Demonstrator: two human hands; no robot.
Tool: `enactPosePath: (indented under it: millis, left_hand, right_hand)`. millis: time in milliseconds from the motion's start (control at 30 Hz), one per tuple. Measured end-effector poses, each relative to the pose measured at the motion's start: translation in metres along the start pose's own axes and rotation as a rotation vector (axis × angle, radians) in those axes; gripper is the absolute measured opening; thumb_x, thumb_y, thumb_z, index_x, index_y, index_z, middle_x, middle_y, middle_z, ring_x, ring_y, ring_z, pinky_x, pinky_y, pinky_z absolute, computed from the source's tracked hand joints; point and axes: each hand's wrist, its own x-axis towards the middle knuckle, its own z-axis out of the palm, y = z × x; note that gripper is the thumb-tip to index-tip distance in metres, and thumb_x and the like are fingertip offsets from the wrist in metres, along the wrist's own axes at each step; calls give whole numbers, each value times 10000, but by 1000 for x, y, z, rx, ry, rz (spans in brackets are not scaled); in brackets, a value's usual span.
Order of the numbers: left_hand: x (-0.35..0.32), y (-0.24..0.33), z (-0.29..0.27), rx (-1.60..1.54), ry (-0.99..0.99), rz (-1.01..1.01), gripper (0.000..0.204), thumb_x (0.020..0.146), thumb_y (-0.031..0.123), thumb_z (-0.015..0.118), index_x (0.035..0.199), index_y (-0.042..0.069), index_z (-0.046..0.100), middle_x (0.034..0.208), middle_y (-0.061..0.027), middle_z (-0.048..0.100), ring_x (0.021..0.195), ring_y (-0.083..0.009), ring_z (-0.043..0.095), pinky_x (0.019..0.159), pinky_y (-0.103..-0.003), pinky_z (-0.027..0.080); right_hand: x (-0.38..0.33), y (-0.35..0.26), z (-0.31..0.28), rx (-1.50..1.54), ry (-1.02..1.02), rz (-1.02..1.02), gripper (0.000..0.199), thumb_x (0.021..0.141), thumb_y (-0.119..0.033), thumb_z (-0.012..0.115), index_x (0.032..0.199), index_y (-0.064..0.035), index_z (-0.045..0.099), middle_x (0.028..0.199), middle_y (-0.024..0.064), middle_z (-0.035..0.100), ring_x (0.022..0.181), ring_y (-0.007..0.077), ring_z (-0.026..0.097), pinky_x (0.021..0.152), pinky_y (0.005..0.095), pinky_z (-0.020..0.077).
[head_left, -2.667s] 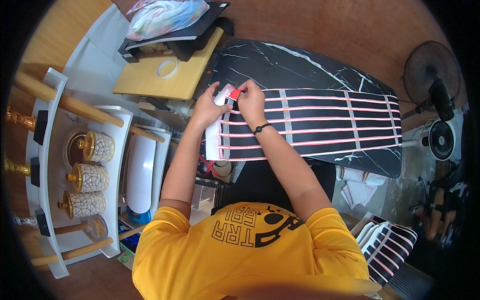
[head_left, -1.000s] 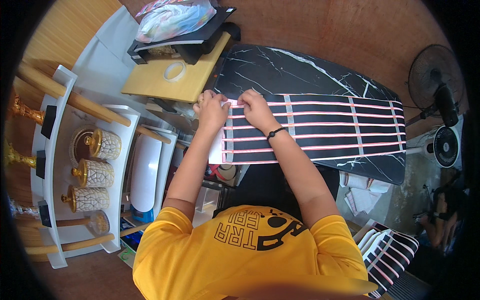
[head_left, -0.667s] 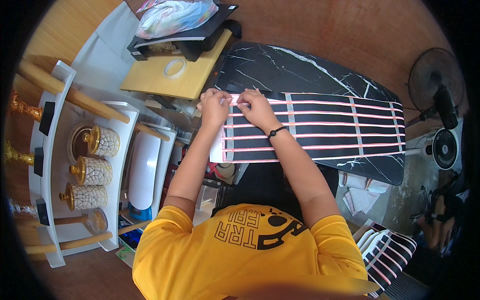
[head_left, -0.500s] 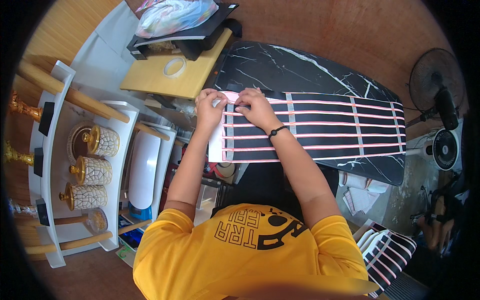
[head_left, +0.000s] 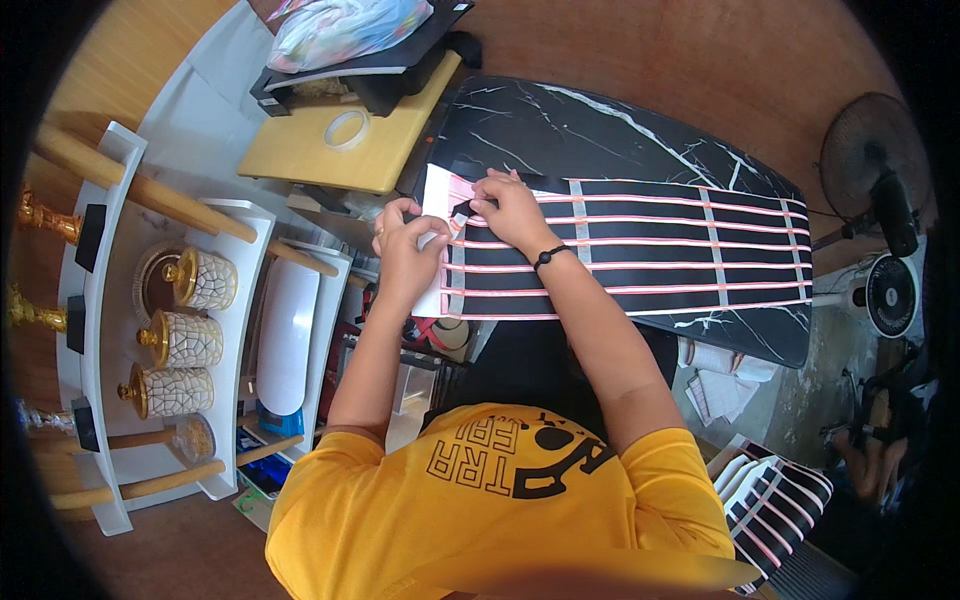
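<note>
Both hands pinch the striped sheet [head_left: 600,245] at the marble table's [head_left: 600,130] left edge: left hand [head_left: 408,245] steadies, right hand [head_left: 510,210] presses.

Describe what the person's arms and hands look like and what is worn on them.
Both forearms are bare; the short sleeves of a yellow T-shirt with black print end above the elbows. The right hand has a thin black band around the wrist. The left hand wears no glove or wrist band; whether it has a ring is too small to tell.
</note>
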Motion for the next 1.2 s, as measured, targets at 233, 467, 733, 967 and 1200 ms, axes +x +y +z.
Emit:
enactPosePath:
  millis: [233, 467, 733, 967, 1200]
  left_hand:
    - [-16, -15, -24, -27, 30, -31, 135, 712, 112, 798, 824, 143, 729, 1058, -75, 558, 1066, -291, 509, 920, -408, 407]
    - [-13, -30, -12, -128, 109, -100, 146, 734, 109, 790, 867, 132, 732, 1058, -85, 571, 1062, -287, 520, 930, -405, 417]
    - [-45, 0, -36, -199, 69, -27, 148, 708, 44, 776, 826, 100, 710, 979, -75, 517, 965, -274, 508, 871, -370, 411]
    - [-48, -13, -52, -128, 165, -130, 128, 739, 41, 763, 850, 76, 710, 985, -82, 541, 1014, -275, 525, 924, -374, 406]
    - [-48, -8, -50, -191, 107, -126, 115, 751, 29, 751, 838, 64, 683, 917, -72, 510, 941, -265, 510, 884, -359, 408]
  right_hand:
    - [3, -7, -7, 83, -23, 117, 187, 868, -211, 667, 989, -70, 656, 1080, 113, 676, 1084, 323, 614, 1134, 552, 277]
    - [-17, -33, -23, -209, -125, -159, 126, 820, -247, 707, 862, -129, 723, 1335, 76, 583, 1354, 349, 410, 1118, 678, 183]
    - [-16, -23, 4, -210, 14, 31, 129, 871, -195, 651, 871, -73, 691, 1053, 86, 637, 1104, 320, 569, 1109, 621, 277]
    - [-17, -35, -12, 20, 80, -92, 136, 884, -214, 633, 861, -92, 691, 1086, 90, 648, 1122, 311, 560, 1080, 642, 276]
    - [-41, -41, -9, -123, -92, -88, 145, 849, -196, 667, 818, -60, 705, 1043, 117, 635, 1101, 330, 545, 1060, 497, 353]
